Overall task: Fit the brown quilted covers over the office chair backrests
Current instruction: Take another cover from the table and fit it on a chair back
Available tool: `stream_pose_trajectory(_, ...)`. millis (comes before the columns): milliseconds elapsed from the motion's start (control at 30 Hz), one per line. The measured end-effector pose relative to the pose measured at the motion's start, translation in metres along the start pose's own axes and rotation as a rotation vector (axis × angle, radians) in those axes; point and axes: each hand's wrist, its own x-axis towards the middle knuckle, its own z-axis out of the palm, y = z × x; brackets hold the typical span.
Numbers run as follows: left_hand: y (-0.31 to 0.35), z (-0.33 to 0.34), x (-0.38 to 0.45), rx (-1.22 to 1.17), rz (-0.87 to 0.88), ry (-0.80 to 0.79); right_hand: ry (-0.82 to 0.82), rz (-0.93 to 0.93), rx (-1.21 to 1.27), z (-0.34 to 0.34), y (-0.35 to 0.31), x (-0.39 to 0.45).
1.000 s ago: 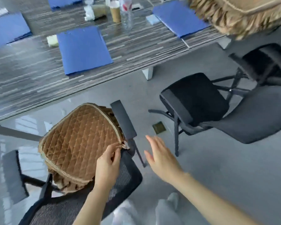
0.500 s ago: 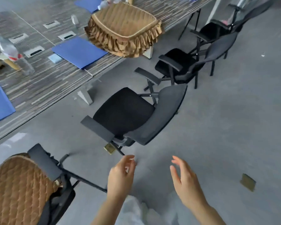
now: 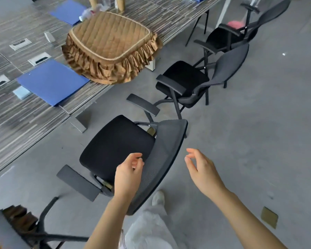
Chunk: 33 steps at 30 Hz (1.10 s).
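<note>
You're looking at a brown cover (image 3: 109, 36) with diamond quilting, pale piping and a ruffled skirt, sitting on a grey-streaked worktop (image 3: 22, 123). Blue folders (image 3: 52, 81) are lying there too. The chairs (image 3: 118, 146) are showing black seats, grey mesh backs, over a plain grey floor (image 3: 250, 132).

- A blue folder (image 3: 52, 82) lies on the striped table (image 3: 16, 123), well up and left of the hands.
- A pale blue pad (image 3: 22, 92) touches the folder's left edge.
- Paper cups (image 3: 120, 3) stand at the table's far end.
- A brass floor plate (image 3: 269, 216) sits low right.
</note>
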Motion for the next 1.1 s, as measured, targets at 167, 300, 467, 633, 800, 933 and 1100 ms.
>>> stream_pose_trajectory(167,0.054,0.013,0.074,0.004,0.006,0.037,-0.030,-0.005,0.045,-0.037,0.002,0.091)
stream_pose_trajectory(300,0.090,0.036,0.121,0.012,-0.012,0.065,-0.056,0.001,0.052,-0.059,0.016,0.154)
stream_pose_trajectory(467,0.127,0.089,0.165,-0.023,-0.075,0.164,-0.171,-0.055,0.062,-0.092,0.041,0.241)
stream_pose_trajectory(633,0.172,0.154,0.183,-0.152,-0.216,0.340,-0.322,-0.171,0.019,-0.143,0.064,0.327)
stream_pose_trajectory(800,0.212,0.191,0.205,-0.228,-0.294,0.430,-0.406,-0.323,-0.031,-0.182,0.065,0.401)
stream_pose_trajectory(933,0.230,0.184,0.236,-0.247,-0.310,0.502,-0.468,-0.410,-0.028,-0.197,0.048,0.454)
stream_pose_trajectory(1100,0.245,0.152,0.298,-0.276,-0.327,0.607,-0.546,-0.391,0.027,-0.192,0.011,0.526)
